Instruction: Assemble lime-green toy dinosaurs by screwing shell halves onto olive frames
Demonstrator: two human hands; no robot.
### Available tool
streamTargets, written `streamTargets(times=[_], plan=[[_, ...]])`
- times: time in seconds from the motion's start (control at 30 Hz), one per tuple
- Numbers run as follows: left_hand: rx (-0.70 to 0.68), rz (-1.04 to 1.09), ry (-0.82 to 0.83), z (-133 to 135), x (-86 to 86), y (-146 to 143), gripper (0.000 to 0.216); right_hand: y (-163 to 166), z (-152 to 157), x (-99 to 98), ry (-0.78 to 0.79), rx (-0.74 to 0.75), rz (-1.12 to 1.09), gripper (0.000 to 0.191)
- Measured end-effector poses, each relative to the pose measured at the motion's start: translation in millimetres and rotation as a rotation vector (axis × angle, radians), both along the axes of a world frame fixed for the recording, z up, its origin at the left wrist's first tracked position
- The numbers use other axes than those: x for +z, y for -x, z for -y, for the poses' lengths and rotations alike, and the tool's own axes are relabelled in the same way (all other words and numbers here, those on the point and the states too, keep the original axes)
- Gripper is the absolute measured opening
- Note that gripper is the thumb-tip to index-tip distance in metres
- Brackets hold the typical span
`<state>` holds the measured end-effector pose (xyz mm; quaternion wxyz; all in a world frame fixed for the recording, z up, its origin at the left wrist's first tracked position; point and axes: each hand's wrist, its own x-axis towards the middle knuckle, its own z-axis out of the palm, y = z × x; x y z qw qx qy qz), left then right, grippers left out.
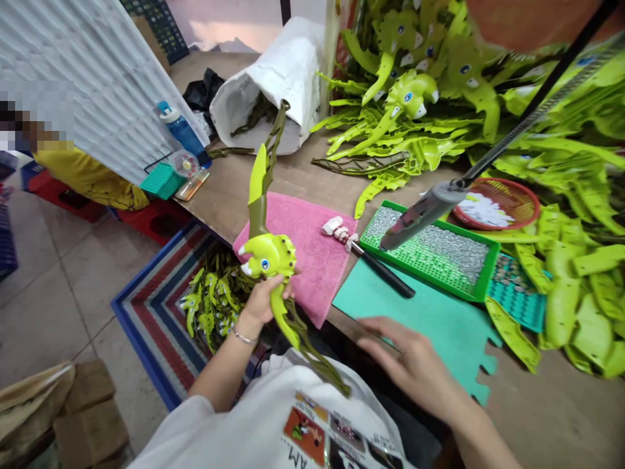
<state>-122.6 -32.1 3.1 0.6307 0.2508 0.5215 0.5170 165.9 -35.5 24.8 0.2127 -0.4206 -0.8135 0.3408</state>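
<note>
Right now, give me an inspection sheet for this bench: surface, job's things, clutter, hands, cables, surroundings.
Surface: brown wooden bench, with a pink towel and a teal foam mat at the near edge.
Job's things: lime-green plastic winged dinosaur toy; grey hanging power screwdriver above a green perforated tray of silver screws.
Clutter: heap of loose lime-green toy parts; red round basket; white sack; blue bottle.
Hands: left hand shut on the toy; right hand open, flat on the mat.
Cables: dark line running up from the screwdriver; rod or cable, cannot tell.
Surroundings: striped blue-and-red bin of toys on the floor; a person in yellow.
</note>
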Motion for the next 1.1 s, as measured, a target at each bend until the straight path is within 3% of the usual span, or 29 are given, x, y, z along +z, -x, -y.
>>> streamTargets(times=[0.07,0.13,0.2,0.3,0.43,0.53,0.63,0.77,0.87,0.97,1.1], plan=[[0.046,-0.095,0.016,2.1,8.1,30.3,0.039,3.2,-27.3,-7.3,-0.265,-0.180,0.016,0.029],[0.097,-0.189,0.038,8.0,17.0,59.6,0.031,11.0,-53.7,-18.2,-0.428,-0.317,0.131,0.031],[0.135,-0.296,0.043,18.1,22.7,82.3,0.030,21.5,-73.0,-31.1,-0.465,-0.371,0.305,0.033],[0.145,-0.631,-0.056,39.9,15.9,96.8,0.049,35.2,-85.3,-49.5,-0.467,-0.363,0.503,0.036],[0.077,-1.116,-0.103,74.4,-22.3,79.1,0.074,41.5,-89.1,-62.8,-0.514,-0.393,0.541,0.040],[-0.004,-1.217,-0.007,95.4,-51.5,52.6,0.080,41.6,-91.3,-57.4,-0.447,-0.427,0.500,0.044],[-0.080,-1.266,0.054,104.9,-66.0,32.4,0.084,41.8,-87.0,-35.5,-0.341,-0.448,0.388,0.046],[-0.178,-1.295,0.060,101.7,-66.7,23.8,0.082,43.5,-64.2,10.9,-0.262,-0.209,0.183,0.045],[-0.250,-1.356,0.074,95.4,-61.5,23.7,0.085,47.1,-42.1,37.9,-0.271,0.026,0.209,0.044],[-0.326,-1.395,0.130,90.7,-54.4,22.6,0.087,55.3,-28.8,41.2,-0.378,0.159,0.353,0.044],[-0.377,-1.440,0.198,88.2,-44.5,18.5,0.084,73.0,-31.4,25.5,-0.451,0.240,0.514,0.047]])
